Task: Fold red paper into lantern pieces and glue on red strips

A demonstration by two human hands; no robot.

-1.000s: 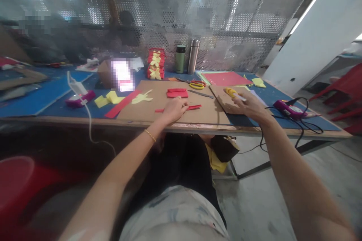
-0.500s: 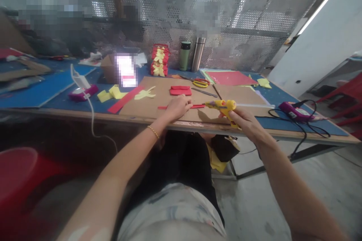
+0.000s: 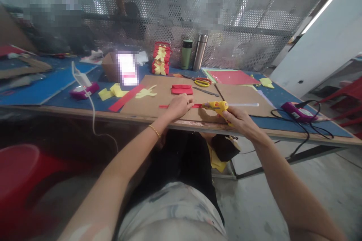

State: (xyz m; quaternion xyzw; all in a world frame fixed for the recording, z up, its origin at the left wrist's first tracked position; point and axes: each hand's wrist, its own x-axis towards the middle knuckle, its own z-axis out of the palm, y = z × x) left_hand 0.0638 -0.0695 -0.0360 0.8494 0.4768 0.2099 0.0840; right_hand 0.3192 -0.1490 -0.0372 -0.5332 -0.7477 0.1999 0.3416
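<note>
My right hand [image 3: 240, 120] is wrapped round the handle of a yellow hot glue gun [image 3: 216, 106]. A clear glue stick [image 3: 244, 104] juts out of the gun's back end. The gun's nozzle points left, at a narrow red paper strip [image 3: 197, 106] on the cardboard; whether it touches the strip I cannot tell. My left hand [image 3: 181, 106] presses that strip down with its fingers closed, and part of the strip is hidden under it. Just beyond lies a folded red paper piece [image 3: 181, 89].
Around the cardboard [image 3: 158, 79] lie scissors [image 3: 202, 82], a grey blade-like tool [image 3: 206, 92], a yellow paper cutout [image 3: 146, 92] and a wide red strip [image 3: 126, 98]. Behind stand a red paper lantern [image 3: 161, 60] and two flasks [image 3: 200, 52]. A purple power socket [image 3: 299, 112] with black cords sits right.
My right hand has moved the glue gun a little to the left along the red strip, closer to my left hand. The left hand has stayed on the strip.
</note>
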